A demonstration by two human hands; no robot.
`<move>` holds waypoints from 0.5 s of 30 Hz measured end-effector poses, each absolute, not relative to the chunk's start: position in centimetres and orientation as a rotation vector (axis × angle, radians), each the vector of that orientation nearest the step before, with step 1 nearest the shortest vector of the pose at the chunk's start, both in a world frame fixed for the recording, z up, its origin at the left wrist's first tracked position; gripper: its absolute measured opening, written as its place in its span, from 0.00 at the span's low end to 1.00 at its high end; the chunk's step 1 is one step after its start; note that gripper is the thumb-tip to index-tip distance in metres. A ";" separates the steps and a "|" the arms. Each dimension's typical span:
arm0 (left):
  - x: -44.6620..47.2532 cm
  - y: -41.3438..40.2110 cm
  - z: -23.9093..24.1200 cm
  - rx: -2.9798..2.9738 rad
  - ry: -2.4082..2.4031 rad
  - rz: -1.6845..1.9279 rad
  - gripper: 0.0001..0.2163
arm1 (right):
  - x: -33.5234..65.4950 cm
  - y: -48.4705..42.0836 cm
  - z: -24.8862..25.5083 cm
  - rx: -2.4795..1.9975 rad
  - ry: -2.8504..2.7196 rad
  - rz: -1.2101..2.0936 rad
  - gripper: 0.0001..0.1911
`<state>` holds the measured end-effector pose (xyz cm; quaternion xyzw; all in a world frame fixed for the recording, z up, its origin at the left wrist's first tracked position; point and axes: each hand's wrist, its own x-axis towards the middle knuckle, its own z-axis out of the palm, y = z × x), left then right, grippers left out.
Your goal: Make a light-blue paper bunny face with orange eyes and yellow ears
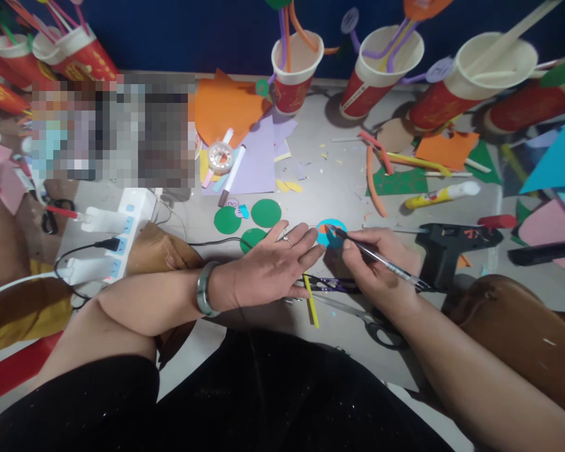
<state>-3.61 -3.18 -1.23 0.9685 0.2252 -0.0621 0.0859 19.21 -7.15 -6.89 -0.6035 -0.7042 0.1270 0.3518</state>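
My right hand [381, 263] grips a pen [381, 258], its tip over a small blue paper circle [324, 238] with an orange piece on it. Flat on the table, fingers spread, my left hand [277, 263] reaches the circle's left edge with its fingertips. Just beyond it lie green paper circles [266, 213], one partly covered by the hand. A yellow strip [312, 307] pokes out below my left thumb. Scissors [381, 329] rest between my wrists, their far end partly hidden.
Right of my right hand sits a black glue gun [461, 248]. Red paper cups [294, 81] holding coloured stems line the back. A glue stick [442, 196], a marker [233, 176], a tape roll [220, 157] and paper scraps are scattered around. A power strip [132, 229] with plugged cables stands left.
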 end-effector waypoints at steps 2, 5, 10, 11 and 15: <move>-3.6 -3.2 -1.3 2.892 0.668 -0.173 0.39 | 19.2 -7.2 -6.9 -1.566 -1.830 0.322 0.08; -3.7 -3.1 -1.4 2.895 0.665 -0.151 0.37 | 19.2 -7.2 -6.9 -1.577 -1.836 0.331 0.09; -3.7 -3.1 -1.3 2.880 0.653 -0.140 0.37 | 19.2 -7.2 -6.9 -1.550 -1.833 0.354 0.08; -3.7 -3.1 -1.3 2.879 0.654 -0.146 0.37 | 19.2 -7.2 -6.8 -1.549 -1.834 0.364 0.08; -3.7 -3.1 -1.4 2.882 0.653 -0.148 0.38 | 19.3 -7.2 -7.0 -1.538 -1.834 0.389 0.06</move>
